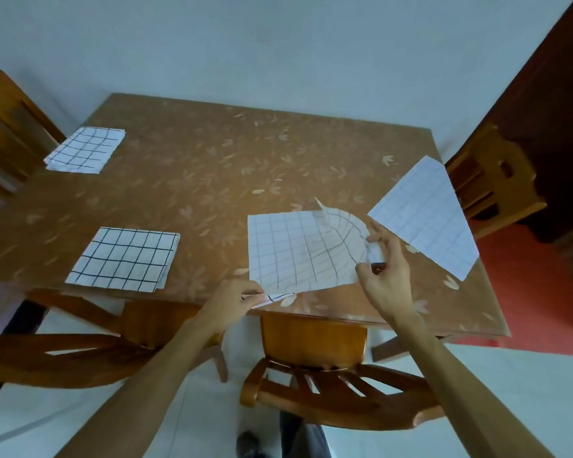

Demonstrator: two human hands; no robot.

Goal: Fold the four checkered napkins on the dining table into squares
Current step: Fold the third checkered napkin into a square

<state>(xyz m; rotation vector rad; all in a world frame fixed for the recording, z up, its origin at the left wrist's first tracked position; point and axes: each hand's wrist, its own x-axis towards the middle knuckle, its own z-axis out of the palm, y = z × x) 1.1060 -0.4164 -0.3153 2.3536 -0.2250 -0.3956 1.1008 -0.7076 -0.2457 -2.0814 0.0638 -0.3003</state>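
Four white checkered napkins lie on the brown dining table [196, 180]. One folded square napkin [86, 150] sits at the far left, another folded napkin [126, 259] at the near left. A flat unfolded napkin [424, 219] lies at the right edge. The napkin in my hands [295, 249] lies near the front edge, its right side lifted and curling over. My left hand [235, 302] pinches its near corner at the table edge. My right hand [384, 269] pinches its raised right edge between thumb and fingers.
Wooden chairs stand around the table: one in front of me [328, 391], one at the near left [63, 355], one at the far left [7, 127], one at the right [490, 180]. A pale wall runs behind the table. Red floor shows at right.
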